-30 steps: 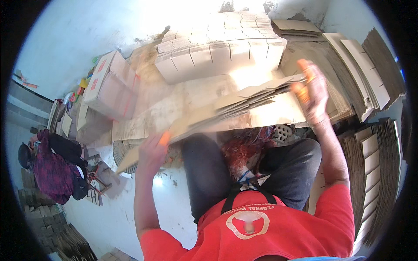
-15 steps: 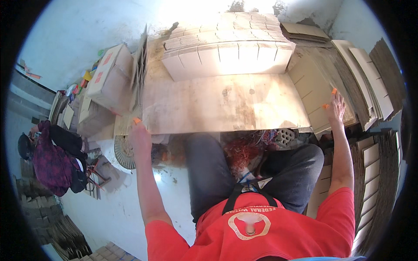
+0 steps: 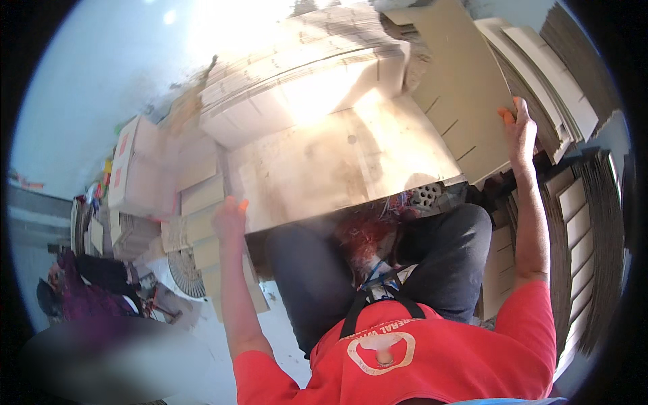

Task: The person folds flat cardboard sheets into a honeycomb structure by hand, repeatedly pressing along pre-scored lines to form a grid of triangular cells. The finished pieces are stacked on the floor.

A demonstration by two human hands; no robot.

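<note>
My right hand [image 3: 521, 135], with orange covers on its fingertips, grips the edge of a large slotted cardboard sheet [image 3: 466, 94]. That sheet stands tilted at the right end of the cardboard-topped bench [image 3: 324, 169]. At the bench's left end my left hand [image 3: 231, 217], also with orange on the fingers, is closed at the edge of a slotted cardboard divider [image 3: 204, 233]. The divider hangs beyond the bench's left edge and passes behind my forearm. Both my hands are far apart, with the bench top between them.
A thick stack of slotted cardboard [image 3: 297, 94] stands at the back of the bench. More cardboard stacks [image 3: 574, 236] line the right side. To the left are a white carton [image 3: 138, 165], a round fan [image 3: 183, 273] and another person [image 3: 91, 287], partly blocked by a blurred shape.
My view has turned, so the bench looks tilted. The right-hand sheet has been lifted up and outward. Upright sheets at the left have given way to a slotted divider lying over by my left hand.
</note>
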